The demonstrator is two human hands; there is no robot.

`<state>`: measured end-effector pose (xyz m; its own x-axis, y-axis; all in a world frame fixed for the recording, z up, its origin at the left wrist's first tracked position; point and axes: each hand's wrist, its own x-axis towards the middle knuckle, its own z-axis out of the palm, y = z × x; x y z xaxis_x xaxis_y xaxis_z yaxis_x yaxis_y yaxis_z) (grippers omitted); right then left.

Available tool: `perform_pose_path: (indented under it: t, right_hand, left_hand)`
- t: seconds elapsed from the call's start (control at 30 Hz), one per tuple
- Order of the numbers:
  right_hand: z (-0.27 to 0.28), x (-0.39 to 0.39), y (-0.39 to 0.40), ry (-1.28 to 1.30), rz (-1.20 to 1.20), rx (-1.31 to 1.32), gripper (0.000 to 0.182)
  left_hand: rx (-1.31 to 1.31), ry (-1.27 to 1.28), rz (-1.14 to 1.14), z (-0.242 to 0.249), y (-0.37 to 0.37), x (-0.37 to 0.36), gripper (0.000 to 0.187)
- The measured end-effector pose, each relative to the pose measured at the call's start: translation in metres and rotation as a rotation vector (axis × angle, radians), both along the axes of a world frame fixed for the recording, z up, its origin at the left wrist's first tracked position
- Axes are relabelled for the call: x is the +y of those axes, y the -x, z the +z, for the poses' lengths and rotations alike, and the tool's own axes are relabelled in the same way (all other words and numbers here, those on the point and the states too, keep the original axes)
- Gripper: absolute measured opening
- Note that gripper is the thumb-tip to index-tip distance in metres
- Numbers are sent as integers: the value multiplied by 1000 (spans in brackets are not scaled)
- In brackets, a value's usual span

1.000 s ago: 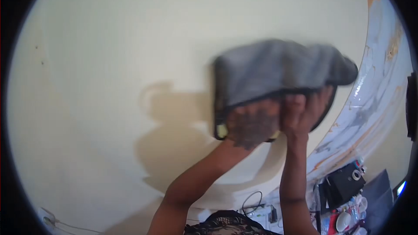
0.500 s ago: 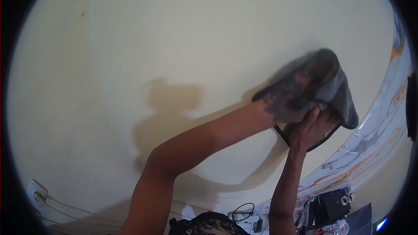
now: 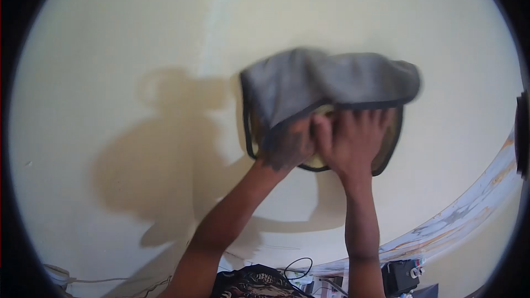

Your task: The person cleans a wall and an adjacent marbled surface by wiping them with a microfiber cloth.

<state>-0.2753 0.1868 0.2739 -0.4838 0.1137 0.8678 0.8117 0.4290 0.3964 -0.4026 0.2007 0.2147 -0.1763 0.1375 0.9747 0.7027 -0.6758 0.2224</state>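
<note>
A grey cloth (image 3: 353, 77) with black edging lies against the cream wall, its upper part folded forward and down over a yellowish inner face. My tattooed left hand (image 3: 290, 143) reaches up under the left part of this fold, its fingers hidden by the cloth. Beside it, my right hand (image 3: 356, 140) lies flat on the lower part of the cloth, fingers stretched upward and spread, thumb out toward the left hand. Its fingertips meet the black edge of the fold.
The cream wall (image 3: 132, 27) fills most of the view, with arm and head shadows on its left. A marbled strip (image 3: 469, 209) curves along the lower right. Below are a dark device (image 3: 400, 276), a looped black cable (image 3: 298, 267) and a patterned dark garment (image 3: 256, 284).
The cloth and both hands have shifted left across the view, which has itself turned. The cloth appears more spread out, its fold hanging wider. My right hand's fingers now show more plainly.
</note>
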Motion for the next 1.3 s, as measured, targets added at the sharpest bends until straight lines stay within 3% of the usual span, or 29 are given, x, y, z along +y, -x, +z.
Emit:
perform_pose_path:
  t: [0.03,0.1,0.13,0.2,0.3,0.47,0.53,0.57,0.67,0.8,0.9,0.97,1.0,1.03,1.07,1.17,1.3]
  right_hand:
    - [-7,0,9,52,89,-113,51]
    - [-19,-5,23,200,188,-318,46]
    - [-24,-4,29,247,276,-384,45]
    - [-26,-6,35,361,362,-530,45]
    - [-23,0,30,344,491,-455,46]
    - [2,-3,-33,34,339,-77,48]
    - [4,2,-73,-29,253,31,48]
    - [6,5,-93,-80,282,102,47]
    - [2,5,-156,-31,194,198,49]
    - [-24,10,-224,-47,46,409,56]
    - [-56,8,-263,-30,-21,550,61]
    - [-84,10,-279,29,-28,765,66]
    - [-95,8,-280,29,-21,765,66]
    - [-105,6,-278,34,12,865,68]
    - [-110,5,-275,38,44,963,71]
    - [-116,4,-244,3,221,1048,72]
    - [-103,2,-215,52,23,824,72]
  left_hand:
    - [-46,127,26,-32,1,-1,49]
    - [-238,859,-34,-75,-1,-21,66]
    - [-241,860,-33,-97,-12,-21,66]
    - [-346,274,436,-124,-36,-18,81]
    - [-423,158,486,-102,-50,-15,84]
    - [-188,138,643,-42,-62,-18,68]
    - [113,124,609,-18,-73,-17,64]
    - [130,122,613,-2,-83,-15,64]
    - [426,141,463,49,-127,-25,39]
    - [628,9,283,80,-193,-17,38]
    - [842,58,121,84,-239,-11,38]
    - [1091,267,16,82,-274,-5,41]
    - [1090,269,24,72,-291,6,41]
    - [1107,95,-75,54,-306,24,43]
    - [1116,-84,-174,56,-307,23,44]
    - [1117,-309,-249,66,-293,20,48]
    - [1045,-318,-134,85,-239,13,51]
